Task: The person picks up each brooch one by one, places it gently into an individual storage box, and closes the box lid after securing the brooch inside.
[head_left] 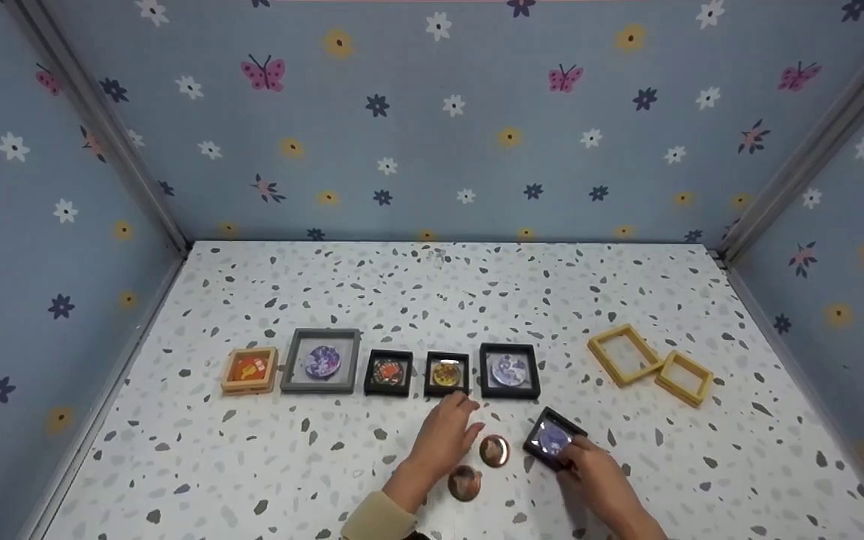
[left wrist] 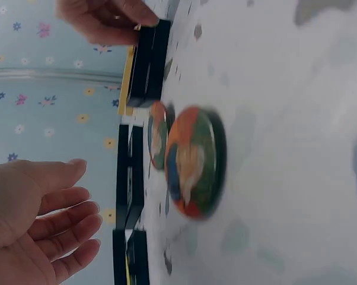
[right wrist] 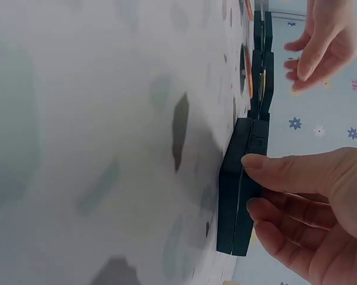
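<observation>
My right hand pinches the near right edge of a small black display frame, which has a round purple picture badge inside. In the right wrist view the frame shows side-on, thumb and fingers at its rim. My left hand is held above the tabletop with relaxed fingers and grips nothing. Two round badges, an upper one and a lower one, lie between the hands. The left wrist view shows the nearer badge with orange and green on its face.
Beyond the hands runs a row: an orange frame, a grey frame, two small black frames and a larger black frame, each around a picture piece. Two yellow frames lie at right, the larger touching the smaller. Patterned walls enclose the table.
</observation>
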Motion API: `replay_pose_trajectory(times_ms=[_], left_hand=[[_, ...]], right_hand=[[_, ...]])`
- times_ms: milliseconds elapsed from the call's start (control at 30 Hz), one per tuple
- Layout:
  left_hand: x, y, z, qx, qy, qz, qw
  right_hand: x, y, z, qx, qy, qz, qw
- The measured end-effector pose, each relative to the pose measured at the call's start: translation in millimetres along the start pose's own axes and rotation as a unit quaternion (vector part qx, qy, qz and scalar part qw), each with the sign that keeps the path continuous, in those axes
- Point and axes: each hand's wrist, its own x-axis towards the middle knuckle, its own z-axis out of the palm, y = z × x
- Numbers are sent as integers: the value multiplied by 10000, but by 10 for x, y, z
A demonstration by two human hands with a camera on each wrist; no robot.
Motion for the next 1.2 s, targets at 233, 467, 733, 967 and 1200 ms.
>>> replay_pose_trajectory(times_ms=[233, 467, 733, 967, 1200], left_hand=[[-126, -97, -120, 48, 25, 39, 10000], [-277, -131, -142, 22, -631, 121, 9979], [-390, -112, -137, -98, -1310, 153, 9912], [-445, -75, -119, 59, -1976, -9, 9803], [-446, -66, -99, 128, -2257, 10, 9741]], right_hand=[[35, 116, -79, -128, -38, 31, 9999], [105, 283, -136, -295, 228, -392, 9985], [216, 424, -203, -652, 242, -433, 9966], [327, 545, -236, -778, 196, -566, 9952], [418, 618, -230, -804, 286, -588, 9946]])
